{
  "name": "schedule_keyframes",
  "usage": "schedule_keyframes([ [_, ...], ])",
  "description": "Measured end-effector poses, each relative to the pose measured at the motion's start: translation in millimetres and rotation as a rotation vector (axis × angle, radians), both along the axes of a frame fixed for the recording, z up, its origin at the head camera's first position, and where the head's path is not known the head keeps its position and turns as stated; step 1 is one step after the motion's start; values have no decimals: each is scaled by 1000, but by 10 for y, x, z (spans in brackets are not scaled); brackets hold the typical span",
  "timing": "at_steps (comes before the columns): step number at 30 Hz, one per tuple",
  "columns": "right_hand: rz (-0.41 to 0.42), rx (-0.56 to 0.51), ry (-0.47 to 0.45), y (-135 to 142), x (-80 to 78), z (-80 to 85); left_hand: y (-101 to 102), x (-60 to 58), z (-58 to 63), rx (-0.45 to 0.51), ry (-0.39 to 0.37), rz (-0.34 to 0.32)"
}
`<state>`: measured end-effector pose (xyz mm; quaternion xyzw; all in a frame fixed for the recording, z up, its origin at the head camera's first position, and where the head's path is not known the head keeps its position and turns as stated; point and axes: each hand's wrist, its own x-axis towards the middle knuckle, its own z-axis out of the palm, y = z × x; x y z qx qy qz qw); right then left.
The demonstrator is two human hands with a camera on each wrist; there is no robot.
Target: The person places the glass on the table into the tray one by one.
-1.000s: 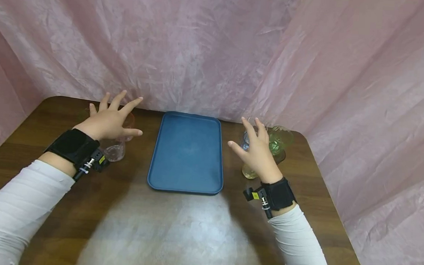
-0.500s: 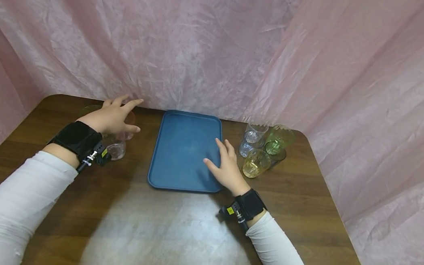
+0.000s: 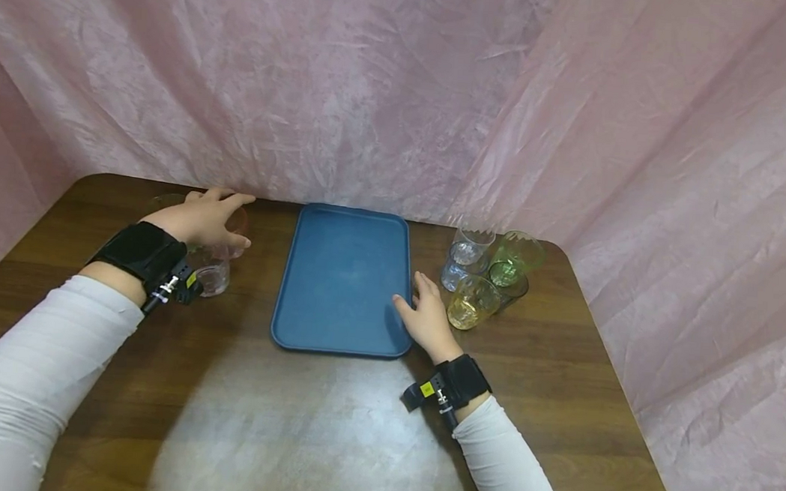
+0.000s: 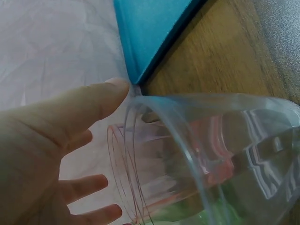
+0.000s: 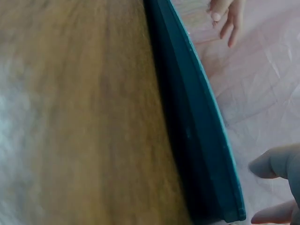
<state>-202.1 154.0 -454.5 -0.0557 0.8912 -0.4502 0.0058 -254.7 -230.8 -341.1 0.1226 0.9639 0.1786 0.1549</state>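
1. The left hand (image 3: 195,220) was loosely spread, thumb apart, gripping nothing.
2. Beside it, the left wrist view showed a clear glass (image 4: 262,154) and a pink-rimmed glass (image 4: 119,154), both partly hidden in the head view.
3. The right hand (image 3: 427,321), relaxed and empty, was at the blue tray (image 3: 343,280)'s right edge; only the head view showed the yellow glass (image 3: 473,308) nearby.

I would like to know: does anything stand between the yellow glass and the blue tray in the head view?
Yes: the right hand is between the yellow glass and the right edge of the blue tray. No other glass shows directly between them.
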Motion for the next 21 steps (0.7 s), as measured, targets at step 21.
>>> schedule_keyframes([
  [21,46,101,87,32,1,-4,-122,-44,-19,-103,67,-56],
])
